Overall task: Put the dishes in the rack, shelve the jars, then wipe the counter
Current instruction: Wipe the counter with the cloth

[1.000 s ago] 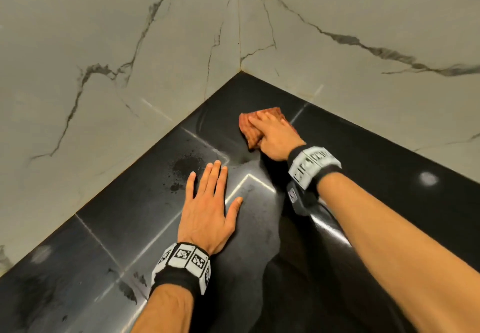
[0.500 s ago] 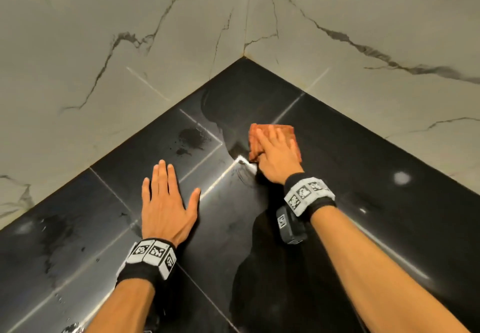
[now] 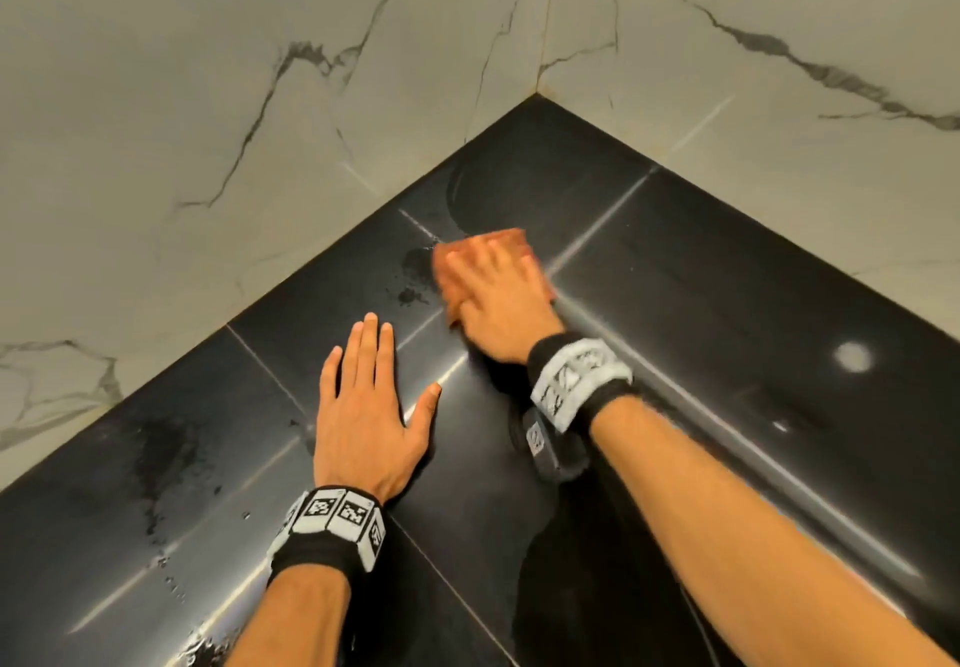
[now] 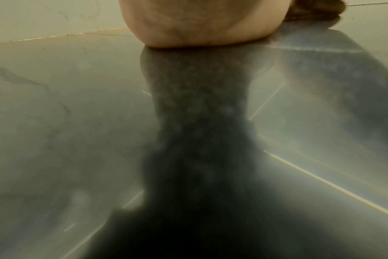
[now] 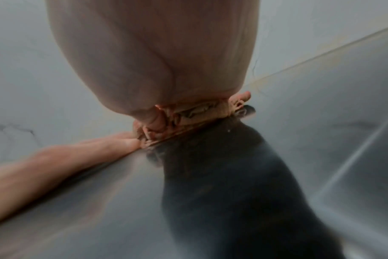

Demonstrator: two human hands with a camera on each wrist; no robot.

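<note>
Since the earlier frame my right hand [image 3: 496,297] has slid the cloth [image 3: 511,242] leftward across the counter [image 3: 727,313], toward the wet marks [image 3: 415,271]. Fingers lie flat and spread, pressing the cloth down rather than gripping it; its edges show beyond my fingertips and at the left. Those dark smears sit just left of the cloth, nearly touching, so I judge the next stroke runs that way. My left hand [image 3: 363,417] rests flat and empty, near and below the right.
</note>
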